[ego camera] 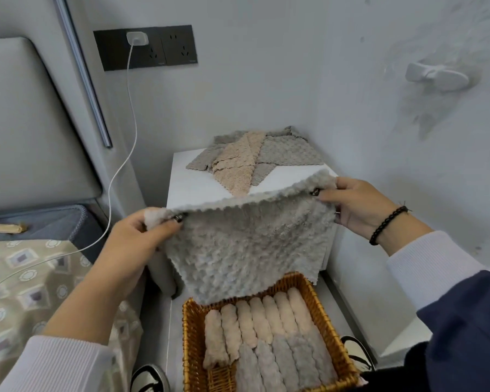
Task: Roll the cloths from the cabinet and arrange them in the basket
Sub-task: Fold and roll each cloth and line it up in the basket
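Note:
I hold a fluffy grey cloth (246, 250) spread out in the air in front of the white cabinet (187, 182). My left hand (136, 239) pinches its top left corner and my right hand (359, 207) pinches its top right corner. The cloth hangs down over the far end of the wicker basket (191, 335) on the floor below. Inside the basket lie several rolled beige cloths (263, 318) in a back row and several rolled grey cloths (280, 360) in front. More flat grey and beige cloths (252, 157) lie in a pile on the cabinet top, against the wall.
A bed with a patterned cover (26, 284) and grey headboard stands at the left. A white charger cable (125, 154) runs from the wall socket (145, 48) down toward the bed. A white hook (436, 76) sticks to the right wall. My shoes (149, 377) flank the basket.

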A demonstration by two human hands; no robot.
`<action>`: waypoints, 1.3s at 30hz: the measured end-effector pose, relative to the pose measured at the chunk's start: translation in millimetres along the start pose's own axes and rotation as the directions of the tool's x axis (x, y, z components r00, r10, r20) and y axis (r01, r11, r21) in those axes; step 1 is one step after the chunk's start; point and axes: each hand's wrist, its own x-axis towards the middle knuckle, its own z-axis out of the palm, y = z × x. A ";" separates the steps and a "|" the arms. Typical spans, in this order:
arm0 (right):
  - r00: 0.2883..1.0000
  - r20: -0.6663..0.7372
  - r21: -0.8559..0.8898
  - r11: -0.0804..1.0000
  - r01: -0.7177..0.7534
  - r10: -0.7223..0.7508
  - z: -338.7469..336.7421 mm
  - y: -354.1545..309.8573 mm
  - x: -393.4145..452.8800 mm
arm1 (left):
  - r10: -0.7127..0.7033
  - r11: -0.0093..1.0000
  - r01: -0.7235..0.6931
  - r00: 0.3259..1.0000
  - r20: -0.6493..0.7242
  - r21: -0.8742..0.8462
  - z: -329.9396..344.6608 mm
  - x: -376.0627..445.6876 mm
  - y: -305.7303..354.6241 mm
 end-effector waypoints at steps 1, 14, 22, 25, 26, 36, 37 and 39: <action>0.999 0.031 0.079 0.997 0.001 -0.004 0.3 -1.9 0.0 | -0.036 0.988 0.034 0.999 -0.005 -0.152 -0.9 -0.9 3.7; 0.948 -0.174 -0.701 0.709 0.071 -0.267 34.3 21.8 10.7 | -0.372 0.916 0.342 0.920 -0.123 -0.208 20.3 14.6 -0.2; 0.872 -0.116 -0.749 0.619 0.238 -0.475 63.0 26.2 0.9 | -0.380 0.898 0.361 0.925 -0.028 -0.252 40.8 14.7 -1.1; 0.828 -0.080 -0.747 0.584 0.319 -0.555 75.0 26.6 -6.2 | -0.349 0.906 0.346 0.937 0.032 -0.244 49.6 11.9 0.2; 0.819 -0.064 -0.748 0.571 0.340 -0.571 78.9 27.1 -8.5 | -0.338 0.910 0.341 0.940 0.052 -0.237 52.6 10.3 1.0; 0.780 0.084 -0.699 0.521 0.489 -0.620 110.5 40.5 -25.7 | -0.268 0.936 0.295 0.951 0.151 -0.194 72.9 -0.3 8.5; 0.773 0.094 -0.697 0.513 0.501 -0.628 112.5 42.0 -26.9 | -0.263 0.935 0.293 0.951 0.165 -0.199 73.7 -1.1 9.3; 0.763 0.110 -0.671 0.519 0.530 -0.637 116.0 44.2 -30.0 | -0.252 0.936 0.288 0.950 0.186 -0.204 74.1 -2.3 10.5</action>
